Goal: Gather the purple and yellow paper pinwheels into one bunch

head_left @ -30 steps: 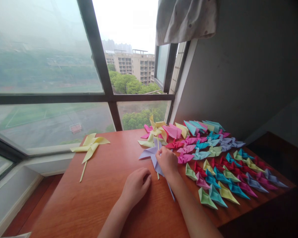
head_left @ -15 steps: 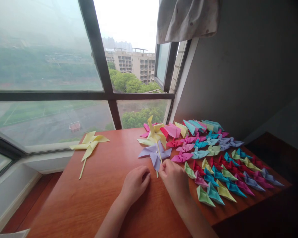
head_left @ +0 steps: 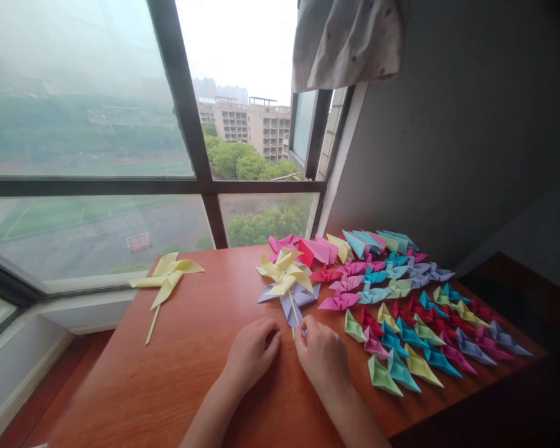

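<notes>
Between thumb and fingers of my right hand (head_left: 323, 347) is the stick of a pale yellow paper pinwheel (head_left: 284, 272). Its blades lie over a purple pinwheel (head_left: 303, 294), which is partly covered. My left hand (head_left: 252, 350) rests on the table just to the left, fingers curled in and thumb bent toward them, with nothing visible in it. Farther left, another yellow pinwheel (head_left: 168, 274) lies with its stick pointing toward me.
Rows of colourful folded paper boats (head_left: 422, 366) and paper cranes (head_left: 376, 294) cover the right side of the brown table (head_left: 135, 392). Folded paper planes (head_left: 324, 250) line the back. A window (head_left: 256, 186) stands behind, with a curtain (head_left: 350, 46) hanging at upper right.
The yellow pinwheel in my right hand has tipped from a raised, turned angle down over the purple one, blades now facing up. My right hand has lowered slightly; the left stays nearly still.
</notes>
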The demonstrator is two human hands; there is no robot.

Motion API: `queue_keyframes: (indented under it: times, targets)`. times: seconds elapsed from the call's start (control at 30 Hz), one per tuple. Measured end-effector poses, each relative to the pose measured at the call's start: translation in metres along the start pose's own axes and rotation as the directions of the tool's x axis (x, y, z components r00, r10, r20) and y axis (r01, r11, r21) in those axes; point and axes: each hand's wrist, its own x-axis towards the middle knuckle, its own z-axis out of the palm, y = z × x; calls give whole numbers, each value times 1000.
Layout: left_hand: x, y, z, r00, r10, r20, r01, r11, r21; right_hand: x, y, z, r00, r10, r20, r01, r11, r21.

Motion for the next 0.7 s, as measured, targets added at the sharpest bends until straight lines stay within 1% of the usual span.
queue_keyframes:
  times: [0.1, 0.2, 0.3, 0.37, 0.4, 0.43, 0.47, 0.53, 0.6, 0.67, 0.7]
  targets:
    - [0, 1, -1, 1000, -9, -3, 9, 1000, 1, -4, -1, 2, 999, -13, -33, 16, 997, 69]
    - [-1, -1, -7, 999, -35, -18, 35, 999, 4, -12, -3, 3, 997, -41, -70, 51, 988, 147]
    - [-4, -12, -25, 989, -122, -85, 125, 992, 31, -25, -5, 6, 992, -83, -95, 103, 968, 228]
    - [-7, -24, -44, 962, -219, -165, 233, 970, 69, -36, -6, 9, 988, -110, -106, 136, 950, 282]
    - [-10, -30, -55, 936, -279, -212, 305, 947, 99, -40, -6, 11, 986, -125, -112, 154, 940, 304]
    - [-13, -37, -67, 886, -366, -285, 424, 889, 174, -45, -6, 13, 983, -141, -119, 172, 932, 320]
    - [-17, -43, -78, 839, -419, -346, 512, 824, 244, -49, -6, 14, 979, -158, -127, 191, 924, 330]
    - [-25, -55, -100, 764, -464, -449, 627, 699, 344, -54, -6, 17, 973, -186, -138, 223, 914, 340]
    - [-34, -66, -117, 694, -483, -533, 709, 586, 391, -56, -6, 18, 970, -197, -143, 237, 904, 356]
    - [-41, -76, -129, 624, -568, -536, 778, 513, 362, -55, -5, 18, 970, -200, -139, 239, 892, 384]
    - [-43, -82, -132, 598, -616, -512, 800, 495, 340, -55, -5, 18, 969, -206, -136, 244, 886, 395]
